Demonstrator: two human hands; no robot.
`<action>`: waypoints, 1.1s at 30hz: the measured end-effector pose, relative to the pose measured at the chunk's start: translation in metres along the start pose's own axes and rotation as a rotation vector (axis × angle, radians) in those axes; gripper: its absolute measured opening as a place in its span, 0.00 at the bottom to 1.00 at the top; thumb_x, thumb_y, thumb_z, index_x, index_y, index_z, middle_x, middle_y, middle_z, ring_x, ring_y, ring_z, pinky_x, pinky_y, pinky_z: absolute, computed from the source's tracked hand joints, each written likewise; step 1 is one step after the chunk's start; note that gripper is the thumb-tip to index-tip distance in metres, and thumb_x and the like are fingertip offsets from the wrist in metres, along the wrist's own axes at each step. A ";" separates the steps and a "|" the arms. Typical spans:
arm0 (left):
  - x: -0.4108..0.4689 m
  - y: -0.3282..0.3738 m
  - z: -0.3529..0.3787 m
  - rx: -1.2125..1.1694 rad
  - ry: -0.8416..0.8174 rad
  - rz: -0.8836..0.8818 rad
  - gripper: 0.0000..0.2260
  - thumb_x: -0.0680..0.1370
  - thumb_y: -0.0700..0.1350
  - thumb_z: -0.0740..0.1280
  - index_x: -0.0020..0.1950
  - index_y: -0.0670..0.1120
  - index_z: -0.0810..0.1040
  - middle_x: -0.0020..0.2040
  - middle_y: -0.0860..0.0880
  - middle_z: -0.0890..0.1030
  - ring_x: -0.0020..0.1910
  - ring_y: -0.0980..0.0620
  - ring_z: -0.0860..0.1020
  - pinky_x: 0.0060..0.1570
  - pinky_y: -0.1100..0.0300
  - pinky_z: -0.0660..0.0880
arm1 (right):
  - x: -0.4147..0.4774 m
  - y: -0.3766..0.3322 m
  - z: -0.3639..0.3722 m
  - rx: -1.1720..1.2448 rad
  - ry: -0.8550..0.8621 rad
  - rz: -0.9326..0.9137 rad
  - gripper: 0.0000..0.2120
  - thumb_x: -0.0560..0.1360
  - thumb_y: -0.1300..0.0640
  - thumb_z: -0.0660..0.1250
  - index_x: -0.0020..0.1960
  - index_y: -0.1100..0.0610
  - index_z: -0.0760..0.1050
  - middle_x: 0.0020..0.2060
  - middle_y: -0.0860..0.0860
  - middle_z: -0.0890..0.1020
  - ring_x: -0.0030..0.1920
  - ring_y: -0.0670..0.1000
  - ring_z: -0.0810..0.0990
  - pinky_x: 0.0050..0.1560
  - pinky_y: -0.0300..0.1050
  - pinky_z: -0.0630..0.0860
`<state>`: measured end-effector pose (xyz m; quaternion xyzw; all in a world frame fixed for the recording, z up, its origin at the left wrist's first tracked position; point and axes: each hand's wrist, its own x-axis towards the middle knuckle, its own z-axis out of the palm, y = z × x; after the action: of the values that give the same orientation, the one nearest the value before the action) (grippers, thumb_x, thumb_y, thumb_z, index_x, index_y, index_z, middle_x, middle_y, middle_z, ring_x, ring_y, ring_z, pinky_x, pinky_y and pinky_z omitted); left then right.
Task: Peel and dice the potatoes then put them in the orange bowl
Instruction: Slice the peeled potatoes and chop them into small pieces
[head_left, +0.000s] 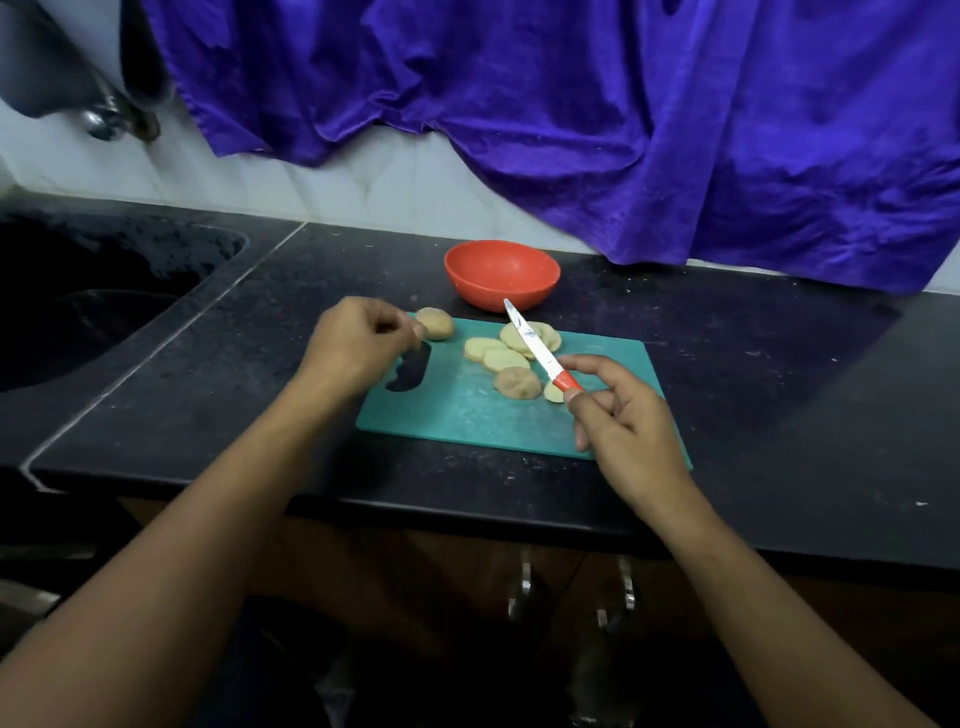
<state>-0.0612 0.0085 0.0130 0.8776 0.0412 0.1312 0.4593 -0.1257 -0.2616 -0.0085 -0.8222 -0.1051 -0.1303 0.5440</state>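
Right hand (623, 421), at centre right of the frame, grips the orange-red handle of a small knife (537, 349) between thumb and curled fingers. The blade slants toward the upper left, passing over a cluster of pale potato slices (496, 351) lying on a teal cutting board (467, 415).

Just below the slices sits a brown, skin-covered potato piece (517, 383), with a small pale piece (552, 393) beside it, next to the knife handle.

Left hand (358, 338), left of centre, hovers over the board's left end with its fingers curled inward and nothing visible in them. Its fingertips are just beside a rounded potato (435, 323) at the board's upper left corner; contact cannot be made out.

An orange bowl (501, 273) stands on the black countertop (753, 374) just beyond the board's far edge, near the knife tip.

A dark sink (78, 312) fills the left side, with a metal tap (104, 122) in the upper left. A purple cloth (571, 130) drapes across the top and right of the frame.
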 end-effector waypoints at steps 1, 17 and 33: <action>0.002 -0.007 -0.008 0.067 0.018 -0.001 0.05 0.77 0.48 0.74 0.43 0.50 0.87 0.36 0.56 0.84 0.34 0.56 0.80 0.41 0.56 0.80 | 0.002 -0.002 0.004 0.009 -0.005 0.000 0.14 0.82 0.62 0.65 0.63 0.48 0.80 0.25 0.51 0.77 0.26 0.42 0.71 0.30 0.35 0.69; 0.008 -0.044 -0.045 0.321 0.130 0.052 0.07 0.78 0.44 0.72 0.52 0.56 0.86 0.45 0.56 0.85 0.47 0.55 0.82 0.53 0.53 0.79 | 0.010 -0.009 0.020 0.023 -0.044 -0.007 0.15 0.83 0.61 0.65 0.63 0.45 0.79 0.27 0.55 0.77 0.28 0.45 0.73 0.32 0.36 0.71; -0.015 0.013 0.032 0.084 -0.044 0.321 0.09 0.75 0.43 0.75 0.53 0.54 0.86 0.43 0.60 0.83 0.37 0.57 0.80 0.46 0.56 0.79 | 0.022 0.008 -0.032 0.051 0.142 0.160 0.13 0.83 0.59 0.64 0.62 0.46 0.80 0.27 0.51 0.76 0.25 0.42 0.72 0.34 0.36 0.67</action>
<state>-0.0681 -0.0269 0.0031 0.8940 -0.1043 0.1817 0.3961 -0.1052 -0.2938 0.0037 -0.8026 -0.0037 -0.1415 0.5795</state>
